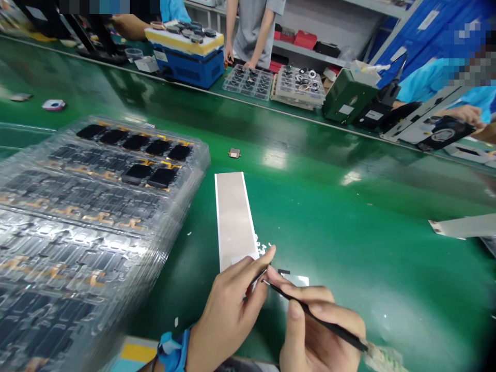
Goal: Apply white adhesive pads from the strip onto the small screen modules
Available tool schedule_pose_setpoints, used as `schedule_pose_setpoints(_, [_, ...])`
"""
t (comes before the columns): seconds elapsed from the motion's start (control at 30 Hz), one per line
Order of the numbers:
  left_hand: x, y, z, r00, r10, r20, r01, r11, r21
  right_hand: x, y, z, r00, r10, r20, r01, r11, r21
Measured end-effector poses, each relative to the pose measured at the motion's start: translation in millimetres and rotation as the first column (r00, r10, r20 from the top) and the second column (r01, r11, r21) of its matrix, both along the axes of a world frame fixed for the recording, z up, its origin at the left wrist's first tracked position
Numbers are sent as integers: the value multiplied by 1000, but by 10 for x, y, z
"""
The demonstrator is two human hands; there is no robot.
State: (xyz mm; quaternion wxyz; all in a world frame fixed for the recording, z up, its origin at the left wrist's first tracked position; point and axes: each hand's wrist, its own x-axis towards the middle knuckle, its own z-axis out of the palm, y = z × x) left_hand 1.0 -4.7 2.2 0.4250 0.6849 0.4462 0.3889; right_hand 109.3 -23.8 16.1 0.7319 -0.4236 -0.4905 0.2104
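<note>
The right hand grips black tweezers

Worktop: glossy green, streaked with white reflections. Backing strip: pale pinkish beige, white-edged. Tweezers in the right hand: black, silver tip. Wristband on the left hand: bright blue. Stacked trays: clear plastic, repeating rows of black panels with orange-yellow ribbons. Tester case: blue body, cream-yellow top. Housing: dark green. Shelf boxes: red. Co-worker's T-shirt: grey. Sleeve: light blue.
</note>
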Motion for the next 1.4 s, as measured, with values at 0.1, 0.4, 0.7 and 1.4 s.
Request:
schedule_pose_setpoints(0.1, [-8, -3, 37, 1000, -19, -18, 19, 1000, -19, -35, -1, -10, 1000, -24, 2, 24, 1000, 1])
schedule_pose_setpoints(0.4, [-35, -24, 61, 999, -46, -3, 45, 997, -68, -28, 13, -44, 999, -33, 8, 33, 999, -26])
schedule_pose_setpoints(0.7, [-35, -10, 51, 998, -48, -30, 45, 996, -79, -18, 18, -44, 998, -44, 38, 45, 998, -52])
schedule_pose_setpoints(1.4, [-26, -7, 54, 998, -38, -46, 34, 997, -75, 7, 6, -56, 1000, -8, 29, 10, 998, -64])
